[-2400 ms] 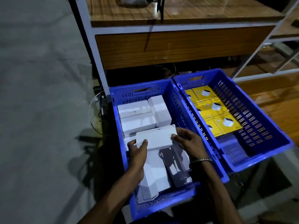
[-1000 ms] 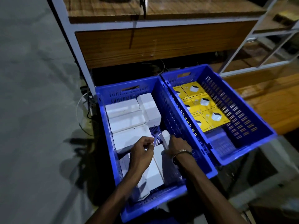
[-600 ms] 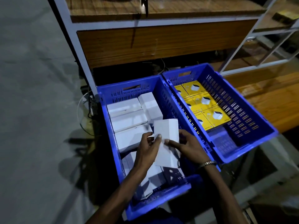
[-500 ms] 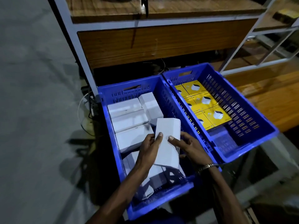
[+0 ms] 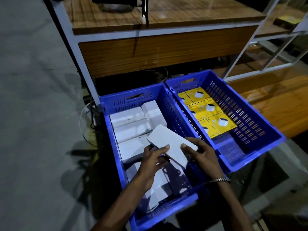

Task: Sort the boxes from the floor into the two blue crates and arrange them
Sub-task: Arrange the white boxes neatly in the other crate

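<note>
Underfoot, a grey concrete floor (image 5: 38,114) fills the left side, dimly lit, with hard shadows falling beside the crates. Two blue crates stand side by side on it, their long walls touching, in front of a wooden table (image 5: 166,47) with a pale metal frame; cables (image 5: 86,117) trail in the dark gap under the table, just left of the crates. To the right lies a glossy orange-brown wooden surface (image 5: 275,104) with a white metal rack (image 5: 266,52) over it.

The left crate (image 5: 115,152) holds white boxes (image 5: 131,125) packed flat along its far end and left wall, with more lying loosely toward the near end; slotted floor shows bare near its right wall. The right crate (image 5: 260,117) holds yellow boxes (image 5: 215,115) laid in rows against its far and left walls, leaving the near end and a strip by the right wall bare.

Both hands hold one white box (image 5: 168,144) tilted above the middle of the left crate, clear of the boxes below. The left hand (image 5: 153,162) grips its near-left edge, thumb on top and fingers curled beneath. The right hand (image 5: 203,155) pinches its right end, thumb on the top face; a metal bracelet (image 5: 220,179) circles that wrist.
</note>
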{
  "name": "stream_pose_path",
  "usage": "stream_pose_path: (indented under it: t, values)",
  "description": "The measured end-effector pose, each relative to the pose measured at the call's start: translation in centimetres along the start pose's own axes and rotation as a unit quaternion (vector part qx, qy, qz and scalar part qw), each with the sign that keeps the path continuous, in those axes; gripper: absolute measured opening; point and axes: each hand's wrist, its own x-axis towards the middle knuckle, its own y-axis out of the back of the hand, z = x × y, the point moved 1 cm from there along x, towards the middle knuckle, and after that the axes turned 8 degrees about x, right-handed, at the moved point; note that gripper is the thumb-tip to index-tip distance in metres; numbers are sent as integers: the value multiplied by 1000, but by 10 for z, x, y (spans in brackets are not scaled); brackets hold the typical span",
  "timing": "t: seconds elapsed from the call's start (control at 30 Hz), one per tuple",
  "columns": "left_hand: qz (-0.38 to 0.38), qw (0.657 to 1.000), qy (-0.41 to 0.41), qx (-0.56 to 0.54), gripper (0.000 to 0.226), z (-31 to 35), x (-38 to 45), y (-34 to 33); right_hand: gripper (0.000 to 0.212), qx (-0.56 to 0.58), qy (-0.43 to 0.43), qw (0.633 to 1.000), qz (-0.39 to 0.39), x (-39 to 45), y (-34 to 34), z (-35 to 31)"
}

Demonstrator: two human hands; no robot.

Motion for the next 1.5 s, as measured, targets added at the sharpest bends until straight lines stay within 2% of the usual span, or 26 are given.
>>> stream_pose_path:
  t: [0.17, 0.3, 0.43, 0.6, 0.7, 0.77, 0.8, 0.87, 0.9, 0.93, 1.0, 1.1, 1.17, 1.27, 1.37, 1.43, 1.5]
  values:
    - [-19, 999, 16, 21, 54, -1, 2, 2, 20, -20, 24, 999, 14, -3, 6, -4]
    - [54, 996, -14, 75, 45, -2, 4, 3, 20, -13, 22, 1000, -8, -5, 7, 0]
    - [137, 989, -50, 36, 43, 0, 9, 8, 24, 25, -65, 995, -68, 3, 10, 11]
    - [180, 978, -98, 32, 39, 11, 12, 21, 25, 41, -174, 969, -170, 19, 11, 28]
    - [204, 968, -136, 47, 36, 31, 11, 33, 27, 0, -214, 962, -169, 32, 1, 41]
    - [211, 956, -187, 84, 39, 46, 11, 41, 17, -125, -149, 967, -167, 42, -12, 47]
    - [210, 948, -218, 102, 39, 54, 10, 43, 20, -205, -97, 954, -194, 47, -21, 48]
    - [215, 928, -273, 133, 39, 66, 10, 46, 35, -357, -14, 889, -286, 50, -44, 51]
    - [229, 917, -296, 136, 40, 70, 10, 48, 32, -416, 10, 852, -317, 50, -56, 53]
    - [248, 907, -312, 135, 41, 75, 10, 50, 25, -455, 35, 822, -341, 49, -67, 57]
    - [277, 894, -330, 119, 43, 81, 11, 56, 28, -487, 73, 786, -372, 44, -86, 61]
    - [294, 894, -328, 78, 43, 78, 14, 65, 68, -537, 85, 737, -402, 39, -103, 63]
    - [294, 894, -333, 48, 43, 72, 15, 70, 73, -569, 86, 714, -399, 36, -109, 65]
    - [290, 897, -330, 38, 44, 68, 15, 73, 70, -587, 68, 698, -404, 33, -117, 67]
    - [271, 904, -327, 53, 47, 69, 17, 72, 67, -586, 54, 699, -407, 34, -120, 66]
    - [265, 904, -329, 58, 43, 68, 20, 74, 63, -567, 59, 711, -411, 29, -115, 61]
    - [260, 906, -330, 52, 37, 68, 20, 76, 58, -543, 79, 740, -388, 19, -103, 53]
